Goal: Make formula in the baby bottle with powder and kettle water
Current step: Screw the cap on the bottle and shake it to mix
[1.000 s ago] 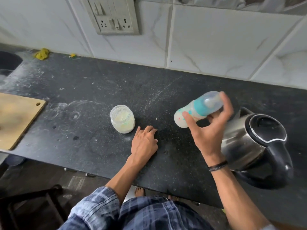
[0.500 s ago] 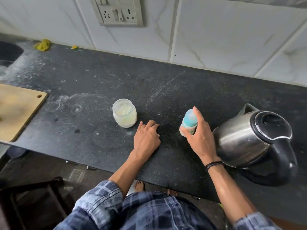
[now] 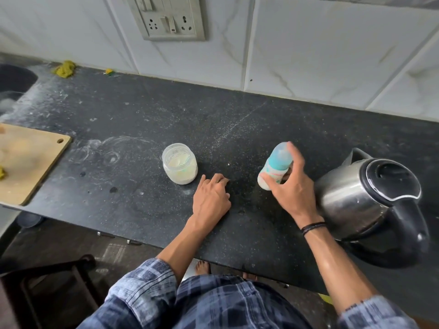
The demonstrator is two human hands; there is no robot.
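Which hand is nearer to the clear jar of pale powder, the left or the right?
Left. The left hand rests on the counter close beside the jar, toward the person. The right hand grips the baby bottle farther away, next to the kettle.

Softly, evenly lit, with faint shadow beneath the right hand (image 3: 294, 193) gripping the baby bottle (image 3: 276, 166). Motion-blurred at the grip, sharper left of it. Pale glare on the kettle (image 3: 349, 198) just right; bowed toward the edges.
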